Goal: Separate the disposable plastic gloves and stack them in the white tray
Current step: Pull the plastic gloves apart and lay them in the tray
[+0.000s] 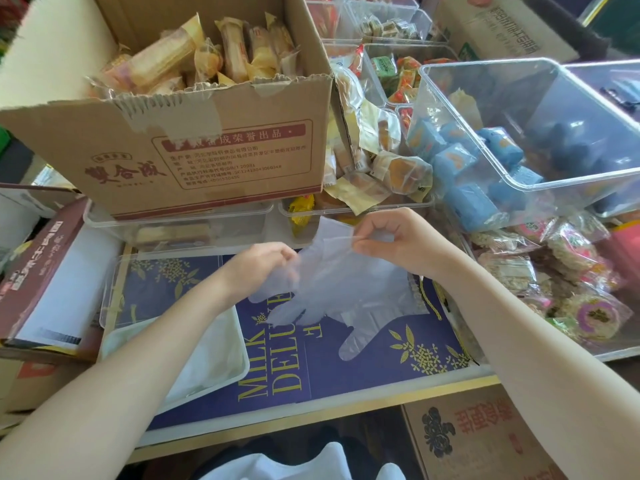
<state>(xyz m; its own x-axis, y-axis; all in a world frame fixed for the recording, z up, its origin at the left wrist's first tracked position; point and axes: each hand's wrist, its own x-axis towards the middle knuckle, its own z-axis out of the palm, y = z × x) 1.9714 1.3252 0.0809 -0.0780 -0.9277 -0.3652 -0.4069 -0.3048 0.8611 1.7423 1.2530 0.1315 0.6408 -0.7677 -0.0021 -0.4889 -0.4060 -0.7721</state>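
A bunch of thin clear plastic gloves (332, 282) hangs in the air between my two hands above a blue printed box lid (346, 368). My right hand (391, 240) pinches the cuff edge at the top. My left hand (263, 265) grips the gloves on their left side. Glove fingers droop down over the blue lid, and one clear glove (367, 327) seems to lie flat beneath them. The white tray (239, 344) sits at the lower left, under my left forearm, with several clear gloves (204, 362) lying in it.
An open cardboard box of wrapped snacks (194, 133) stands behind my hands on clear bins. A clear bin of blue packets (519, 143) is at the right, with loose bagged snacks (561, 282) below it. A brown box (45, 278) lies at the left, a carton (478, 441) at the lower right.
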